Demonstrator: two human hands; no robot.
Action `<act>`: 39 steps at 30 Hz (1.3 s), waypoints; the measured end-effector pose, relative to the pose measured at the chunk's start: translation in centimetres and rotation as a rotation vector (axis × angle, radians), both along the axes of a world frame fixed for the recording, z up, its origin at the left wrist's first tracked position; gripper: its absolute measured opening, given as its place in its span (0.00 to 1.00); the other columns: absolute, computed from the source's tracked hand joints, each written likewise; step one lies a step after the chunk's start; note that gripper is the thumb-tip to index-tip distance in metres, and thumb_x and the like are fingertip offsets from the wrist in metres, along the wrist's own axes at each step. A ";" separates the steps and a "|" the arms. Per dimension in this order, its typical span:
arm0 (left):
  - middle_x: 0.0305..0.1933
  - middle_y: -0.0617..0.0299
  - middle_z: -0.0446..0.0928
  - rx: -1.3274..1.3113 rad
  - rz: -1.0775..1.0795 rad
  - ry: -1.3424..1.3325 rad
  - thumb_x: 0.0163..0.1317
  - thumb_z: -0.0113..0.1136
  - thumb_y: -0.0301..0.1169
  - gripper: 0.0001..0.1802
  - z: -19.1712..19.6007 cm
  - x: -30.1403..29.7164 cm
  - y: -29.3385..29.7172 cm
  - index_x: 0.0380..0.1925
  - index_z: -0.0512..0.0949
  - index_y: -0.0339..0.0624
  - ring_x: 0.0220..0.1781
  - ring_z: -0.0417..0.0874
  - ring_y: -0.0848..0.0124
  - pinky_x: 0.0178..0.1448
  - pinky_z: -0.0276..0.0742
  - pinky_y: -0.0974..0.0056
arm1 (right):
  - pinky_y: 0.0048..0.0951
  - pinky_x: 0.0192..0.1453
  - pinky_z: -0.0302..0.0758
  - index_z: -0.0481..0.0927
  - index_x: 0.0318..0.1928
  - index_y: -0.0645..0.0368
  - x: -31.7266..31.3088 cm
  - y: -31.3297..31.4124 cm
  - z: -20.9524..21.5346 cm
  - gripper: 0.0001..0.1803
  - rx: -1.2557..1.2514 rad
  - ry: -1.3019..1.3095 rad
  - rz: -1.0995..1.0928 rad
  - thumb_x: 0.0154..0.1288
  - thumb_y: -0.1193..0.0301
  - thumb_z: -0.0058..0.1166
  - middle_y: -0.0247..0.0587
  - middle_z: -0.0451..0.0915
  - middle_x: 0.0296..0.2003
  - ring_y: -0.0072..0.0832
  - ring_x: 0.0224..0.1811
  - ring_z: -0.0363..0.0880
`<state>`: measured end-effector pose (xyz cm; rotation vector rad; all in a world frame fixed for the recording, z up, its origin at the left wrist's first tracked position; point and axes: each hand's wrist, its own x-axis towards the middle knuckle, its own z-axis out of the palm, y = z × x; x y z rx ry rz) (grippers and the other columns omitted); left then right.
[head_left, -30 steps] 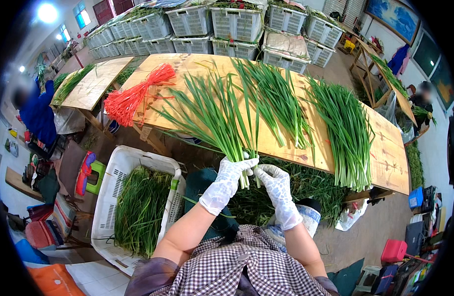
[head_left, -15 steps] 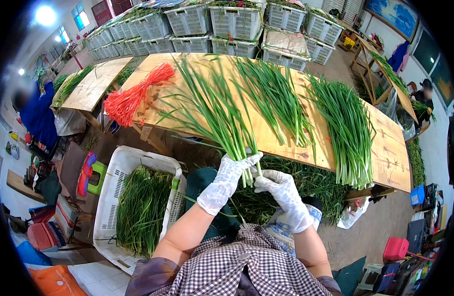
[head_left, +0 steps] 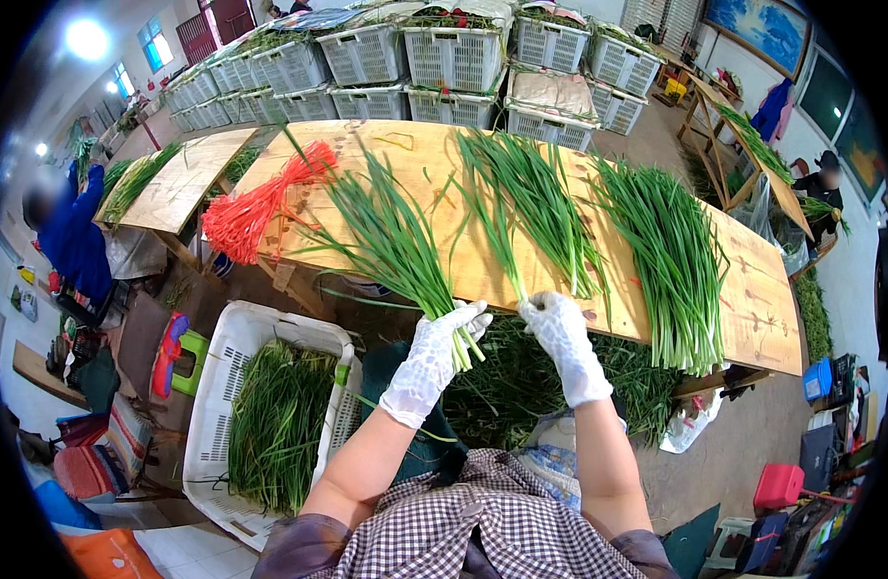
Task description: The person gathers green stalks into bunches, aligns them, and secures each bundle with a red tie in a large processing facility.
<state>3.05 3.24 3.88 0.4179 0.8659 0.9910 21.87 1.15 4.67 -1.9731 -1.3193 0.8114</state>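
The sorting looks only partway along: a large pile of garlic chives [head_left: 671, 261] lies toward the right of the wooden table [head_left: 763, 294], stem ends toward the person, and a smaller pile [head_left: 550, 207] lies left of it, while the white plastic crate [head_left: 210, 425] holds plenty more loose greens [head_left: 280, 425]. No red tie shows around either pile, and the red strips [head_left: 261, 207] lie gathered at the table's left end. The left hand [head_left: 427, 359] is wrapped around the held bunch [head_left: 396, 246] near its pale stem ends, which poke out below the fingers, with the leaves fanning up and left over the table. The right hand [head_left: 563, 345] has its fingertips pinched on the pale ends of a few stalks [head_left: 502, 246], which lie between that bunch and the smaller pile
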 end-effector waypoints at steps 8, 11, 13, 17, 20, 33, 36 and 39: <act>0.40 0.51 0.82 0.032 -0.058 0.096 0.59 0.63 0.19 0.10 -2.4 1.6 0.4 0.39 0.75 0.39 0.41 0.86 0.58 0.46 0.85 0.57 | 0.20 0.32 0.77 0.83 0.43 0.60 -1.7 -6.1 0.5 0.13 -0.057 0.815 0.014 0.67 0.64 0.55 0.34 0.81 0.32 0.21 0.26 0.80; 0.40 0.50 0.82 0.033 -0.034 -0.071 0.59 0.61 0.18 0.10 -1.7 1.2 -0.5 0.39 0.75 0.39 0.42 0.86 0.57 0.48 0.85 0.56 | 0.24 0.32 0.79 0.80 0.46 0.62 -0.7 -5.9 -0.6 0.16 0.033 0.850 -0.149 0.71 0.61 0.50 0.39 0.84 0.35 0.26 0.26 0.83; 0.41 0.50 0.82 -0.032 -0.029 -0.072 0.59 0.60 0.18 0.09 -2.4 1.0 -0.6 0.40 0.76 0.39 0.43 0.86 0.56 0.50 0.84 0.56 | 0.25 0.32 0.79 0.79 0.47 0.62 -0.4 -5.9 -1.2 0.17 0.013 0.866 -0.153 0.72 0.61 0.49 0.40 0.84 0.37 0.27 0.27 0.83; 0.44 0.50 0.82 -0.080 -0.032 -0.066 0.62 0.60 0.21 0.08 -3.6 0.5 -0.8 0.41 0.76 0.38 0.44 0.86 0.58 0.51 0.84 0.55 | 0.23 0.32 0.78 0.80 0.46 0.63 -1.7 -5.9 -1.7 0.13 0.024 0.799 -0.178 0.69 0.66 0.54 0.41 0.85 0.35 0.24 0.27 0.83; 0.44 0.52 0.83 -0.061 -0.051 -0.027 0.62 0.61 0.23 0.08 -3.0 1.2 -0.9 0.42 0.76 0.37 0.45 0.86 0.59 0.49 0.84 0.58 | 0.23 0.34 0.77 0.83 0.42 0.63 -3.3 -6.2 -3.2 0.10 0.134 0.522 -0.126 0.62 0.72 0.61 0.43 0.85 0.31 0.21 0.29 0.82; 0.24 0.69 0.75 -0.040 -0.125 -0.142 0.61 0.67 0.32 0.08 0.7 1.2 -0.4 0.35 0.77 0.44 0.19 0.72 0.77 0.28 0.75 0.67 | 0.37 0.34 0.79 0.83 0.33 0.55 4.8 1.0 0.5 0.16 0.234 -0.883 -0.310 0.59 0.55 0.63 0.41 0.83 0.26 0.38 0.29 0.84; 0.25 0.68 0.76 -0.041 -0.074 -0.066 0.60 0.67 0.31 0.08 0.7 0.7 -0.9 0.36 0.77 0.45 0.20 0.74 0.77 0.29 0.78 0.67 | 0.38 0.37 0.79 0.83 0.33 0.55 4.7 0.7 0.4 0.16 0.276 -0.724 -0.357 0.60 0.55 0.61 0.45 0.83 0.26 0.40 0.31 0.84; 0.27 0.66 0.78 -0.050 -0.058 0.006 0.61 0.66 0.31 0.07 0.4 0.6 -0.7 0.36 0.78 0.44 0.20 0.75 0.77 0.30 0.79 0.68 | 0.39 0.38 0.79 0.83 0.32 0.56 3.9 0.0 0.1 0.17 0.311 -0.634 -0.362 0.61 0.54 0.60 0.47 0.83 0.27 0.42 0.32 0.84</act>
